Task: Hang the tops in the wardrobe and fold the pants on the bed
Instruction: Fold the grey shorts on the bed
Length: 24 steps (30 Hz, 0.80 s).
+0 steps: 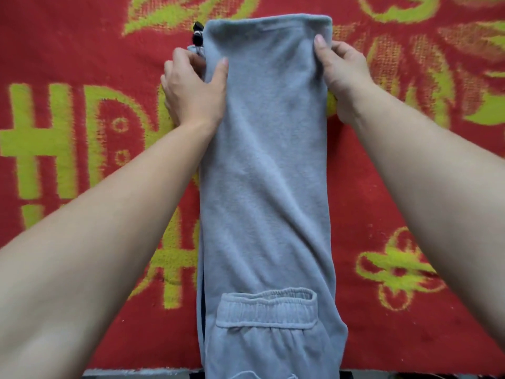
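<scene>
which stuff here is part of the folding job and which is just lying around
In the job: grey pants; left hand and right hand, each gripping a side edge of them.
Just there: red and green blanket underneath; black toggles beyond the left hand.

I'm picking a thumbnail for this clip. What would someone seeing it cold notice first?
The grey pants run as a long strip down the middle of a loud red blanket with yellow-green patterns. Next come two bare arms reaching in, the left hand and right hand gripping the pants' side edges near the far end. A gathered pocket sits low in the frame.
</scene>
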Available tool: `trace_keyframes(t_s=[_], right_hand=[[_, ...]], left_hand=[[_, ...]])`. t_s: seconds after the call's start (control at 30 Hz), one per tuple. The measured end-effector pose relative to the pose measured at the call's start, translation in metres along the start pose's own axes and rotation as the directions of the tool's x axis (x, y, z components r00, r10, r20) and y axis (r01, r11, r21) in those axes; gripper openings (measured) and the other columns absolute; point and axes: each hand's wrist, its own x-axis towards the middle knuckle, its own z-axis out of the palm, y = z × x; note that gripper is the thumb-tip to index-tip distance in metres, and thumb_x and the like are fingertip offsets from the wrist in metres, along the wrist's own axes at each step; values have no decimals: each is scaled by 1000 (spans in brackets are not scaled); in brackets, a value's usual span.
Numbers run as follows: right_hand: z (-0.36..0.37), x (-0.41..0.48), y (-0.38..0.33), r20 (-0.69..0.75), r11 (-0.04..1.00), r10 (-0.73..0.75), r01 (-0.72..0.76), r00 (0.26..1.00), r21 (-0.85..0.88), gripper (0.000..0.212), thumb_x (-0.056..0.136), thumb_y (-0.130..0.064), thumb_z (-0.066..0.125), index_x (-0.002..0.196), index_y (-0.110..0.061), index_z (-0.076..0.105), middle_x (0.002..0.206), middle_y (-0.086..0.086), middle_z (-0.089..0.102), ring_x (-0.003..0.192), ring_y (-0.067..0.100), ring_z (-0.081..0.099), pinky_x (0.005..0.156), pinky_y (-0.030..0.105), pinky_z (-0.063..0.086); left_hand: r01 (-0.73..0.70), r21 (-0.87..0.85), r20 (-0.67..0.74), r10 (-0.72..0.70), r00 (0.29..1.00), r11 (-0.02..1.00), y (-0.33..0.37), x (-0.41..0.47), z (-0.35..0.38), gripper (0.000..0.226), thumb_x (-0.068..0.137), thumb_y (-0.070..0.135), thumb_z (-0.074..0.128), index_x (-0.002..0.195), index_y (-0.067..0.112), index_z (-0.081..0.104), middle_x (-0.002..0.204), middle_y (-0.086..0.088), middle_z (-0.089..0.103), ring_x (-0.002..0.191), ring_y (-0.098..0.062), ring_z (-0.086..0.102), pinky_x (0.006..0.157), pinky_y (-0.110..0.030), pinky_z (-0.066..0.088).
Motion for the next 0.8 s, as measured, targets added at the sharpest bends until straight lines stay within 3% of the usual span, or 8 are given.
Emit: trace_keyframes(t_s=[0.13,0.23,0.37,0.47,0.53,0.6,0.67,0.8], right_hand=[[0,-1,0,23,1000,5,-5,1000,25,21,92,-43,67,90,-23,71,90,-11,77,81,0,71,64,16,52],[0,-2,-1,34,999,1,-2,999,38,24,92,-44,66,92,-21,72,90,-11,78,84,2,73,64,17,53],[0,-8,-5,49,996,-7,2,999,88,22,96,-39,63,92,-18,70,84,-9,77,78,4,73,61,18,53],[0,-15,-8,52,976,-61,49,997,213,18,97,-34,64,93,-17,68,87,-4,76,79,7,72,65,22,55],[5,-18,-11,83,982,-104,89,991,168,19,97,-32,64,100,-14,70,98,1,76,88,10,71,75,28,59],[11,-13,-16,93,994,-103,104,990,-10,21,97,-32,64,104,-15,72,105,1,76,96,12,71,88,34,59],[14,-7,-21,71,993,-35,43,997,-109,19,96,-35,65,102,-18,73,102,-2,76,96,13,72,88,38,60],[9,7,-30,153,989,91,-71,984,-127,16,90,-30,72,97,-15,72,99,3,77,87,18,75,75,43,63]], left_hand=[[176,93,43,-180,983,980,5,17,2,48,80,62,62,109,24,64,117,5,66,112,-20,60,93,-35,48],[150,40,95,-153,984,988,11,19,0,39,81,59,63,97,25,73,101,10,72,97,-15,66,78,-28,49],[213,-221,142,-184,973,952,20,26,-7,14,83,38,70,82,24,70,83,13,68,81,-6,64,81,-30,55],[112,-446,-1,-126,992,888,18,15,-14,10,85,27,68,78,21,64,75,10,63,70,-3,56,77,-29,54],[135,-499,-50,-184,982,856,8,7,-15,17,87,22,67,73,23,57,72,10,60,66,-3,54,73,-25,50],[272,-466,18,-298,954,842,1,11,-12,23,89,22,66,72,25,51,77,6,62,69,-7,55,77,-28,54],[395,-424,141,-371,918,815,-1,24,-12,21,87,26,71,81,22,51,94,0,65,81,-13,60,85,-34,56],[493,-516,436,-281,855,701,10,38,-11,54,76,16,85,119,-3,58,109,-15,70,91,-24,73,75,-38,62]])
